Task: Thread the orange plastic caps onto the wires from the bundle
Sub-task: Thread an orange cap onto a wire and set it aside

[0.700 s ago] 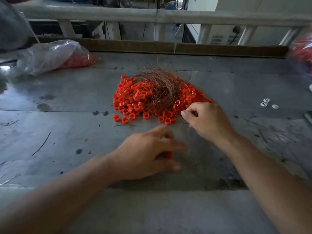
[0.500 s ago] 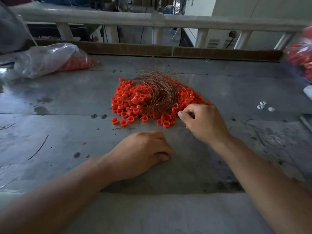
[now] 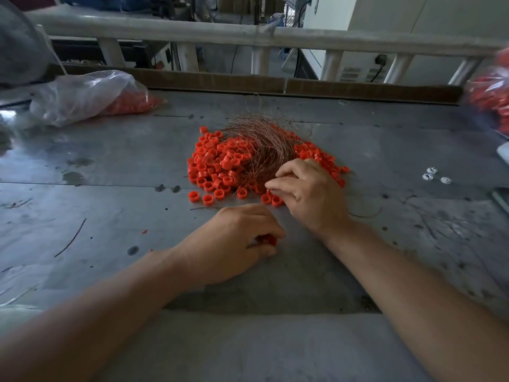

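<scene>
Orange cap [image 3: 268,239] in curled left hand [image 3: 234,244], beside right hand [image 3: 308,197] with pinch on wire bundle [image 3: 261,150].

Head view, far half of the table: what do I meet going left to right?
Clear plastic bag holding orange caps → loose pile of orange caps → three small white pieces → blurred bag of red pieces at the right edge.

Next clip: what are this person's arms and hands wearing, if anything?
Nothing shows. The left hand and right hand are bare, without gloves, rings or tape. The left forearm and right forearm are uncovered to the frame's edge: no sleeves, watch or wristband in view.
</scene>
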Motion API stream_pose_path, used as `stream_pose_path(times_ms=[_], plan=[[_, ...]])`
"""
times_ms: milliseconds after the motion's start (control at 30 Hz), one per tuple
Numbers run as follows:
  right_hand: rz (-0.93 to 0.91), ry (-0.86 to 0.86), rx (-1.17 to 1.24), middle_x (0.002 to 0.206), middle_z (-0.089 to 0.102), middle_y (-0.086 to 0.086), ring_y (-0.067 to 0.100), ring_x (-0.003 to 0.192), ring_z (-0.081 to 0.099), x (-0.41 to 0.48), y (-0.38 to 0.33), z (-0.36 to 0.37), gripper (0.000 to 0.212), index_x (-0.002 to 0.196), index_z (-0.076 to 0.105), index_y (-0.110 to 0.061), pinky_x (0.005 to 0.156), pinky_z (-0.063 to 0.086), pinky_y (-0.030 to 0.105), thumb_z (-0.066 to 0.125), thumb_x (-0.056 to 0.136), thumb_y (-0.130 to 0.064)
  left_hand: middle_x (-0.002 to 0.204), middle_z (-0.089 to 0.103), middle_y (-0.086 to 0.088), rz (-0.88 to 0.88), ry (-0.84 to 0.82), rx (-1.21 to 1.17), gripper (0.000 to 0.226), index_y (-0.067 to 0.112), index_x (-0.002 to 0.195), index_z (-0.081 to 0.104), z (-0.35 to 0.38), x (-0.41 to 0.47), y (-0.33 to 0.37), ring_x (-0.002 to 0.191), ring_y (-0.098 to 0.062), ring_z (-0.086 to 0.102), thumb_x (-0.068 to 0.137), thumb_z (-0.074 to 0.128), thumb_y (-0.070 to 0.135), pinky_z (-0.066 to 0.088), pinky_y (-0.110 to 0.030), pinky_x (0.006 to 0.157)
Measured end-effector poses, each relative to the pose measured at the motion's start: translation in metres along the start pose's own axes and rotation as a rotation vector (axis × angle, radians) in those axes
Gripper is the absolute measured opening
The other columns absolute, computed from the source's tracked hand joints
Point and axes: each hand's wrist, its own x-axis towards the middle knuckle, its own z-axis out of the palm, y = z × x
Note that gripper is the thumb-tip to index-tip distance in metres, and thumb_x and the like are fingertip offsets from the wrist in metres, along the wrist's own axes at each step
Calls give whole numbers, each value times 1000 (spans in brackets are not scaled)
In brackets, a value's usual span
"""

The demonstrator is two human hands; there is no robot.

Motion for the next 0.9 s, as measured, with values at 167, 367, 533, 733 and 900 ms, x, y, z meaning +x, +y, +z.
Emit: stream_pose_path(times_ms=[167, 367, 533, 733, 900], plan=[[264, 147, 396, 89, 69, -1, 17, 85, 67, 7, -5, -11, 15, 92, 71, -9, 82, 52, 40, 67, 78, -9, 81, 62, 13, -109, 146, -26, 16, 8, 87, 73, -5, 2, -7, 80, 7, 55, 72, 74, 3, 40, -1, 72], [374, 530, 788, 77, 68, -10, 11, 73, 66, 19, -4, -41, 16, 99, 61, -13, 73, 54, 27, 60, 85, -4, 61, 63, 19, -393, 280, -220, 20, 35, 75, 67, -8, 1, -14, 63, 7, 60, 76, 72, 16, 46, -6, 61], [292, 516, 660, 81, 59, -5, 4, 59, 55, 18, 1, -58, 25, 112, 55, -15, 62, 50, 21, 50, 91, -3, 68, 69, 3, -448, 322, -558, 38, 35, 67, 70, -16, 2, -14, 59, -11, 66, 75, 70, -2, 54, -19, 59], [294, -36, 611, 75, 60, -18, -2, 66, 59, 4, -23, -43, 28, 95, 61, -31, 65, 47, 9, 64, 81, -7, 74, 71, 4, -445, 322, -731, 40, 28, 73, 71, -17, 3, -7, 68, -12, 68, 66, 72, -12, 56, -21, 65], [205, -25, 550, 78, 60, -7, 2, 76, 56, -1, -36, -41, 16, 86, 65, -23, 69, 41, 9, 66, 76, -11, 71, 70, 2, -394, 304, -875, 24, 25, 72, 74, -19, 2, 0, 67, -13, 68, 52, 72, 12, 54, -20, 63]])
